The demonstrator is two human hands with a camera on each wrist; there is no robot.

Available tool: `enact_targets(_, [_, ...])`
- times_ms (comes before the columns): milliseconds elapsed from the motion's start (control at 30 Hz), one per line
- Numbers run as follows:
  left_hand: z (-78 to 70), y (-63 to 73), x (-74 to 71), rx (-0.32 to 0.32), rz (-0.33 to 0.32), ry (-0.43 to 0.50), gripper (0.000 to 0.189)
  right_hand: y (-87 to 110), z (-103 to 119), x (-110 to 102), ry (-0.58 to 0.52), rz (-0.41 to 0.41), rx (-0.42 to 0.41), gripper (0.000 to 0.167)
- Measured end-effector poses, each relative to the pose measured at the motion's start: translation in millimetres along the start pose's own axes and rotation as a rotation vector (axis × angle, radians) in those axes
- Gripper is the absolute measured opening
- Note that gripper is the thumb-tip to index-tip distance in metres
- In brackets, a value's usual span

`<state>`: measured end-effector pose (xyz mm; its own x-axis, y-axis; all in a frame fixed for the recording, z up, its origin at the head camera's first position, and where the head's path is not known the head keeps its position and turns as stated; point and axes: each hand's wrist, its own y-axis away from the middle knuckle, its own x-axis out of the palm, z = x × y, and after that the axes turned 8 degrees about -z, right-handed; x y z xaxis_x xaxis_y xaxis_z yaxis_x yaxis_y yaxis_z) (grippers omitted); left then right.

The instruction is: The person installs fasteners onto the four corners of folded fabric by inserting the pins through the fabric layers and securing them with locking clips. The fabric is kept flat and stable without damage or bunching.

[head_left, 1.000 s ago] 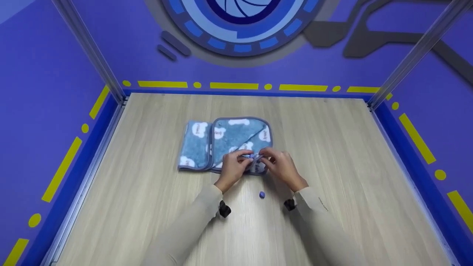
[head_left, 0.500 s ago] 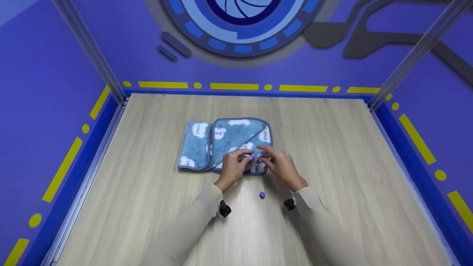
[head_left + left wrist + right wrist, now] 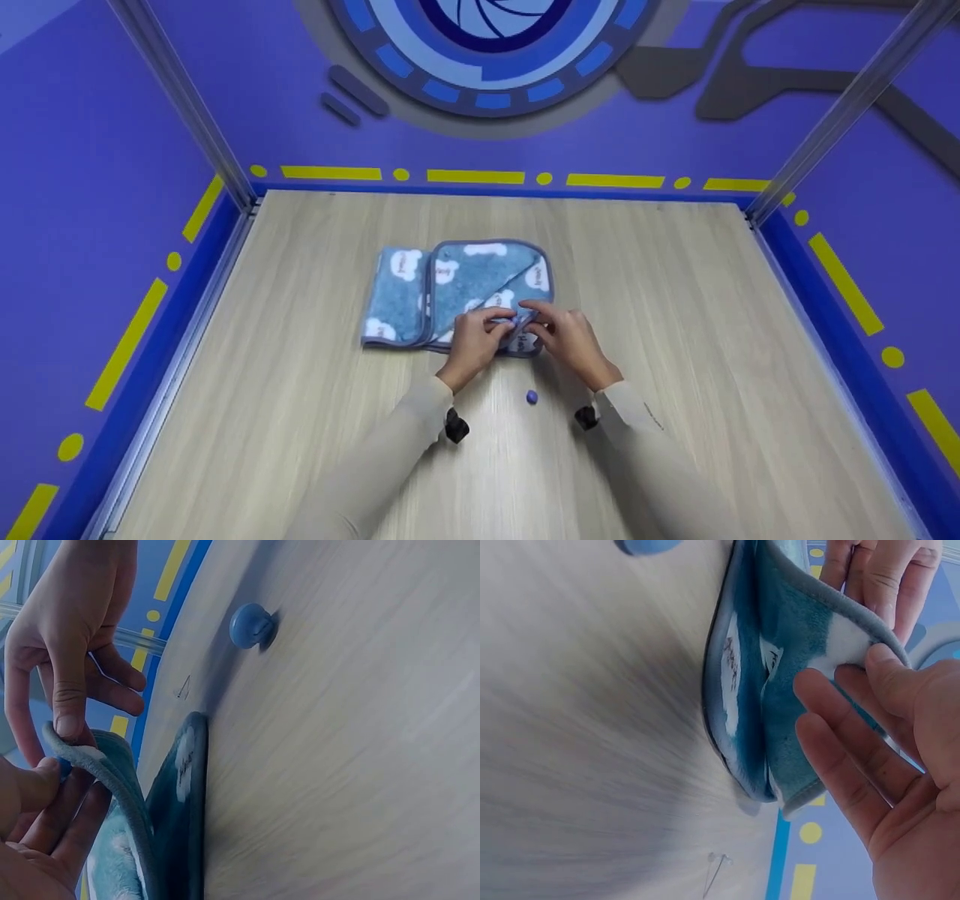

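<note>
— Head view first: where does the cloth lie?
— The folded blue towel point(image 3: 457, 292) with white cloud patches lies flat on the wooden table point(image 3: 675, 337), about mid-table and slightly left of centre. Its near right corner is lifted off the wood.
— Who lifts it?
— Both hands meet at that corner. The left hand point(image 3: 472, 341) pinches the grey-edged flap between thumb and fingers; the left wrist view shows the edge point(image 3: 97, 761) caught there. The right hand point(image 3: 570, 341) pinches the same flap from the other side, thumb on top, its remaining fingers loosely spread, as the right wrist view shows point(image 3: 870, 757).
— Anything near them?
— A small blue round piece point(image 3: 532, 396) sits on the table just toward the person from the towel, between the two beige sleeves point(image 3: 390, 450), apart from the cloth. What it is cannot be told.
— And around the table?
— Purple walls point(image 3: 90, 150) with yellow dashes, and a blue circular emblem point(image 3: 491, 45) on the far wall.
</note>
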<state>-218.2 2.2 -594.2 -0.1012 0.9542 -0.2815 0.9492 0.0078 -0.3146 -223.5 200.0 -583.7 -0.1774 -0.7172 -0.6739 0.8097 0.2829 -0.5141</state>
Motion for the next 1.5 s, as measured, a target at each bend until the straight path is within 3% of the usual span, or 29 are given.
enact_targets(300, [2.0,1.6,0.8,0.056,0.031,0.102,0.03,-0.1,-1,0,0.009,-0.009,-0.006,0.018])
enact_targets(600, [14.4,6.4,-9.6,0.278,0.156,-0.165,0.031,0.7,-3,-1,0.018,-0.038,-0.02,0.014])
enact_targets(900, [14.6,4.1,-11.7,0.412,0.138,-0.263,0.012,1.2,-4,-2,-0.02,-0.03,0.01,0.013])
enact_targets(1133, [9.2,-0.8,-16.6,0.543,0.136,-0.329,0.014,5.3,-8,-9,-0.066,-0.036,0.047,0.038])
enact_targets(1367, [1.3,-14.8,-28.6,0.59,0.166,-0.506,0.015,8.7,-12,-17,-0.108,-0.038,0.144,0.042])
enact_targets(1500, [-3.8,-30.2,-36.4,0.597,0.156,-0.549,0.015,13.0,-14,-19,-0.096,-0.025,0.181,0.042])
